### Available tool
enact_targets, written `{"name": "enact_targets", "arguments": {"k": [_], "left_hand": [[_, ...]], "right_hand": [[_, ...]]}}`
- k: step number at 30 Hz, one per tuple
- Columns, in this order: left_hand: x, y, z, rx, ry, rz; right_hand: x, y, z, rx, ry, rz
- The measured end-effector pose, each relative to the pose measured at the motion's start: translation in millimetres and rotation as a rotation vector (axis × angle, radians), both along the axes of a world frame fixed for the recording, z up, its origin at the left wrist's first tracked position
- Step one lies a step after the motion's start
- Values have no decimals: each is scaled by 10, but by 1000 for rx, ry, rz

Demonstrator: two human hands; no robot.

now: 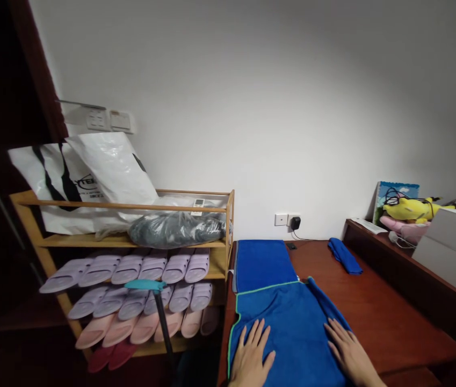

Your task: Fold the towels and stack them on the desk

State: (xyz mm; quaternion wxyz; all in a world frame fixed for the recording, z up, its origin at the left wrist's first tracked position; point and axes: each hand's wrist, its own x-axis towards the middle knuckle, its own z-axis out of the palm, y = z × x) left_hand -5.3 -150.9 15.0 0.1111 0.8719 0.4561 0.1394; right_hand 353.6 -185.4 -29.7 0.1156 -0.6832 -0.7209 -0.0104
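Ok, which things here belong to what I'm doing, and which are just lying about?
In use:
- Green-edged blue cloth, under your left hand and right hand
- Probably the flat blue cloth beyond it
- Possibly the narrow blue cloth, off to the right

Lying about:
- White bag
- Slippers
- Yellow toy
- Black plug

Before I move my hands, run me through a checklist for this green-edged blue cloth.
1. Left hand flat on the green-edged cloth: ok.
2. Right hand on its right side: ok.
3. Cloth smooth: not ok, wrinkles show near its far edge.
4. Right side lying flat: not ok, it looks folded or bunched.
5. Black plug clear of cloth: ok.
6. Near edge straight: cannot tell, out of view.
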Motion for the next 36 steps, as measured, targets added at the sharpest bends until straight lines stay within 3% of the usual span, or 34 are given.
{"name": "enact_targets", "arguments": {"k": [4, 7, 10, 13, 16, 18, 20, 23, 27, 32, 36], "left_hand": [[-3, 15, -29, 16, -16, -5], [-15, 29, -48, 24, -9, -5], [-27, 48, -121, 84, -2, 6], [-36, 78, -239, 180, -19, 42], [-31, 113, -329, 196, -21, 107], [-21, 132, -350, 175, -4, 155], [-15, 146, -351, 169, 8, 194], [-34, 163, -344, 167, 10, 223], [-105, 165, -305, 137, 15, 210], [-221, 102, -152, 140, -2, 177], [-341, 85, -84, 167, -65, 173]], "right_hand": [[603, 16, 60, -100, -169, -164], [616, 47, 131, -58, -311, -394], [113, 85, 194, 73, -295, -441], [-706, 142, 143, 127, -28, -146], [-1416, 227, -25, 31, 181, -23], [-1662, 280, -134, 22, 196, 40], [-1698, 307, -205, 46, 184, 84], [-1424, 272, -258, 75, 151, 15], [-703, 89, -270, 73, 50, -228], [248, -211, -155, -15, -168, -170], [864, -340, -173, 27, -294, -314]]}}
